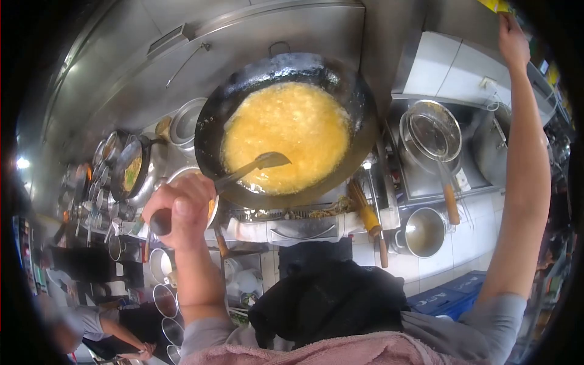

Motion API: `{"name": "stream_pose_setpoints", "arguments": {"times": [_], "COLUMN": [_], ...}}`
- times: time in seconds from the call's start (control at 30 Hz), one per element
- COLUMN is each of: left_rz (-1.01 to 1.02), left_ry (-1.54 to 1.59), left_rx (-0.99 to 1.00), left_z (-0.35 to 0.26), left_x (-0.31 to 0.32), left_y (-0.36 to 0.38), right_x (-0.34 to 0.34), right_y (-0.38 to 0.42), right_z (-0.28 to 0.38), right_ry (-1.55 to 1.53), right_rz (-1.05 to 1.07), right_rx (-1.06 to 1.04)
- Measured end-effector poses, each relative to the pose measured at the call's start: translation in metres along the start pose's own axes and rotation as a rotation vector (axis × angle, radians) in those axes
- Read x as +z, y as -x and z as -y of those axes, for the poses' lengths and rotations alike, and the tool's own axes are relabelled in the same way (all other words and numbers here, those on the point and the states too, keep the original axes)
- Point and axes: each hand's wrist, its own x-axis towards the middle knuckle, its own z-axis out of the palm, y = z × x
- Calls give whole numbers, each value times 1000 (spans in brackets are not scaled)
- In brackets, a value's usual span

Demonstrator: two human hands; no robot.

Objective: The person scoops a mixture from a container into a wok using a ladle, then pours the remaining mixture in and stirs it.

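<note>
Spatula is gripped at its dark handle end by the left hand, whose fingers are wrapped tightly round it, and its blade is laid forward of that hand on the yellow egg mixture in the black wok. The right hand is raised high and well apart from the left, its fingers closed on a yellow object at the upper edge of the view; only a corner of that object is seen. Below the raised right arm, a wire strainer with a wooden handle is rested over a steel pot, and a smaller pot is seen nearer the body. Beyond the left hand, a second pan with food is set among steel bowls. Another person's arm is visible behind the left elbow.
</note>
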Motion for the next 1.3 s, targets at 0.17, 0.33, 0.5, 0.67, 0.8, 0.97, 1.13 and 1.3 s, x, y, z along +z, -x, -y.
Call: {"name": "stream_pose_setpoints", "arguments": {"times": [0.17, 0.33, 0.5, 0.67, 0.8, 0.97, 1.13, 1.3], "left_rz": [-26, -112, -201, -187, -238, -76, -22, -8], "left_ry": [3, -40, -78, -36, -22, 26, 39, 46], "left_rx": [2, 9, -149, -311, -170, -11, -67, -125], "left_z": [-17, 16, 62, 100, 81, 16, -16, -6], "left_x": [9, 25, 36, 34, 22, 15, 2, -3], "left_y": [8, 6, 14, 25, 15, -2, 12, 25], "right_x": [-1, 0, -3, -14, -16, -12, -10, -8], "right_y": [0, -1, 2, 8, 10, 11, 8, 8], "right_z": [7, 6, 10, 20, 23, 20, 17, 15], "right_ry": [-47, -34, -84, -84, -30, -44, -56, -38], "right_rz": [-22, 40, 31, 49, 59, 29, 9, 28], "right_rx": [-23, 8, -25, -6, 27, -1, -10, 14]}}
